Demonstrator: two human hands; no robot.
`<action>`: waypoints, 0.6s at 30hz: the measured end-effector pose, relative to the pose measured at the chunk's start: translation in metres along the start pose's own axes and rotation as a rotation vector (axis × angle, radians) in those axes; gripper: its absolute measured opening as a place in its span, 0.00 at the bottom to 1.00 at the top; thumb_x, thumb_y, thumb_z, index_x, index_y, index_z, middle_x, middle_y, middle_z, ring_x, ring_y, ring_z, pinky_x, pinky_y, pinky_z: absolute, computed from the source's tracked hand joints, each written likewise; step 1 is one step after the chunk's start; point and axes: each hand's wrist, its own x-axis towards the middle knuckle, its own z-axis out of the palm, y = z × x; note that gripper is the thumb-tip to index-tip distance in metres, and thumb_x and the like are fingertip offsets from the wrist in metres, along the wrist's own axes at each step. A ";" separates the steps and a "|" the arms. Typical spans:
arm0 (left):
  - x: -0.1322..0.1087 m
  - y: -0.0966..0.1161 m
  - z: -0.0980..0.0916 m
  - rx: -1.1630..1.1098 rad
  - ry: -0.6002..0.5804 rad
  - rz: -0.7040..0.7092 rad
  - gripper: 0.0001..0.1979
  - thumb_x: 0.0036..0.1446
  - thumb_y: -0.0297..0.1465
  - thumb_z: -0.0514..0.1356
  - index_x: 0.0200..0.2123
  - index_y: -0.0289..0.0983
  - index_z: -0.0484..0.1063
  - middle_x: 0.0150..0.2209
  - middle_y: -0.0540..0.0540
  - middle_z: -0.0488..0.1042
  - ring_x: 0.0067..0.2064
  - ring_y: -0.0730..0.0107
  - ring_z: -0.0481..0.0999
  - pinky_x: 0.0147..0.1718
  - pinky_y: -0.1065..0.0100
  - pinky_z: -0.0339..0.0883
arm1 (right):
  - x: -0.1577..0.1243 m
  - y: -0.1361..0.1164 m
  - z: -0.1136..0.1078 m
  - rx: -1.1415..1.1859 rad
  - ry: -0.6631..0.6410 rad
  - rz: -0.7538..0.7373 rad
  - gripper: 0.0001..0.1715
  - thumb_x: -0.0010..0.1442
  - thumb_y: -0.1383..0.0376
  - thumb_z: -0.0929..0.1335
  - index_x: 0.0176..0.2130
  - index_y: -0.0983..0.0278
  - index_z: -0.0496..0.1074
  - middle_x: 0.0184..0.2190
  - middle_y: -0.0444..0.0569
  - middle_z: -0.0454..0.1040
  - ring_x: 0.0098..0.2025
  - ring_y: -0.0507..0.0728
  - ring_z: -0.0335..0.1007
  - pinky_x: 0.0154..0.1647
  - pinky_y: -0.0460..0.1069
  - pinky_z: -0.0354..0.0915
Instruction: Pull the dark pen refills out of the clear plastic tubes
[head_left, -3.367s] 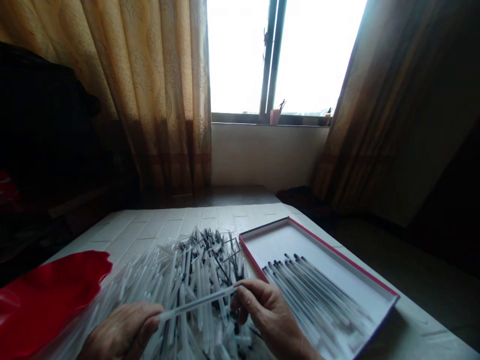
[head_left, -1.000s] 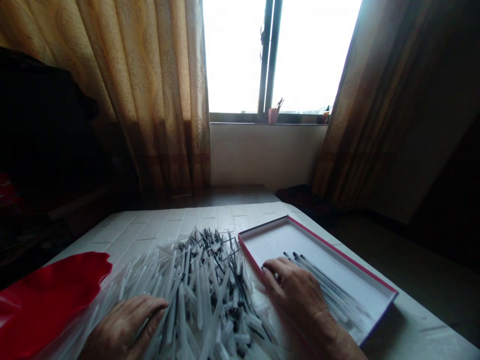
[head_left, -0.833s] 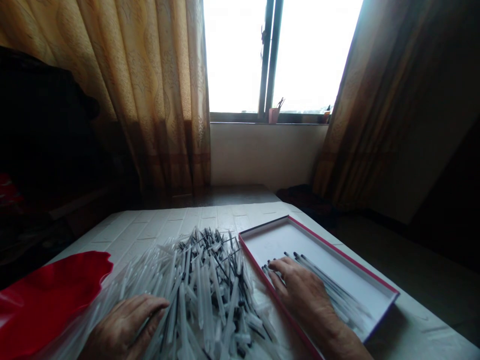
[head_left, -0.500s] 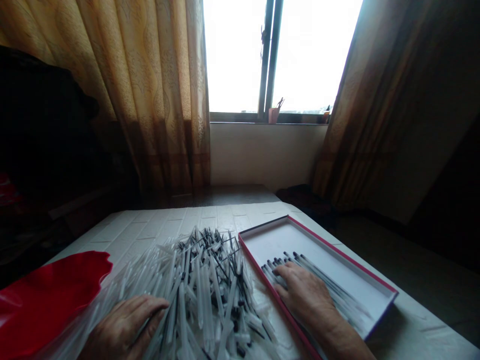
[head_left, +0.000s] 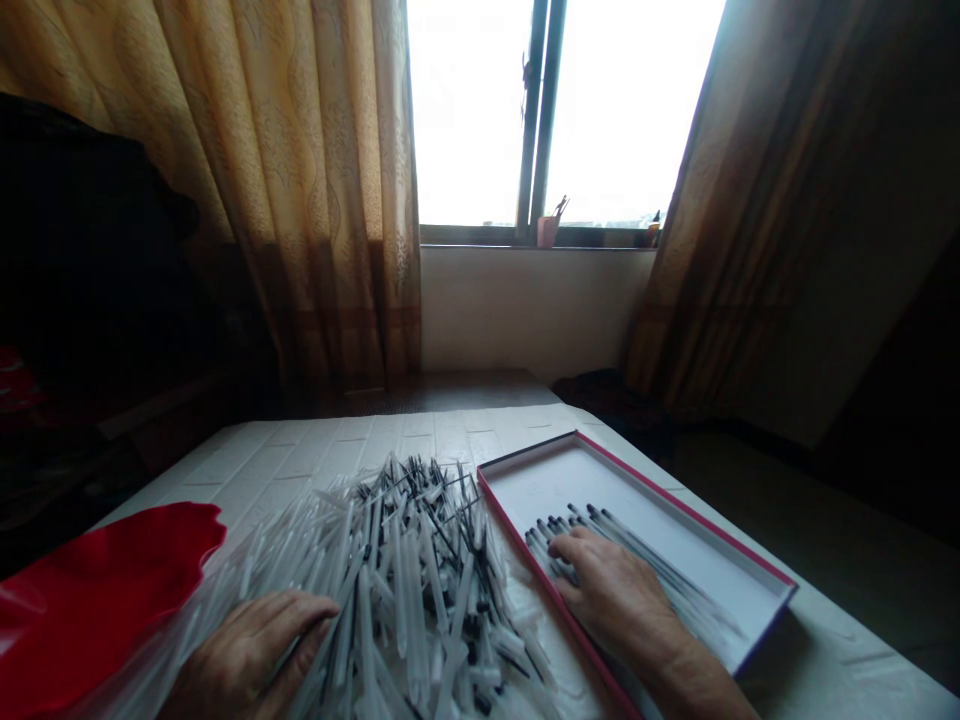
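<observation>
A big heap of clear plastic pens point(head_left: 409, 580) with dark tips covers the middle of the white table. My left hand point(head_left: 251, 655) lies flat on the heap's near left side, fingers stretched out. My right hand point(head_left: 611, 595) rests palm down inside a shallow white box with a red rim point(head_left: 679, 508), fingers spread over a row of pens point(head_left: 652, 570) laid side by side in it. Neither hand grips anything.
A red plastic bag point(head_left: 90, 590) lies at the table's near left. The white table top point(head_left: 315, 455) shows beyond the heap. Behind are yellow curtains point(head_left: 300, 180), a bright window and a small pink cup point(head_left: 549, 230) on the sill.
Earlier both hands held one pen above the heap. Since then my right hand has gone into the box and slid back along the pen row; my left hand rests on the heap.
</observation>
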 end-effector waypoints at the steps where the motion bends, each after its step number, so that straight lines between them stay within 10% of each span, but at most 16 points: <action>1: 0.000 0.000 0.000 0.004 -0.001 -0.001 0.18 0.68 0.48 0.52 0.43 0.47 0.78 0.38 0.52 0.83 0.40 0.67 0.85 0.43 0.72 0.77 | 0.000 0.000 -0.001 -0.007 -0.001 0.006 0.14 0.60 0.70 0.68 0.44 0.60 0.79 0.45 0.54 0.78 0.48 0.65 0.76 0.42 0.52 0.66; 18: -0.001 -0.003 0.001 0.034 -0.014 0.022 0.20 0.69 0.48 0.50 0.45 0.47 0.78 0.39 0.50 0.83 0.40 0.66 0.85 0.44 0.69 0.78 | -0.003 -0.009 -0.006 -0.109 -0.012 0.087 0.13 0.61 0.71 0.66 0.43 0.66 0.78 0.45 0.58 0.81 0.49 0.68 0.77 0.46 0.57 0.69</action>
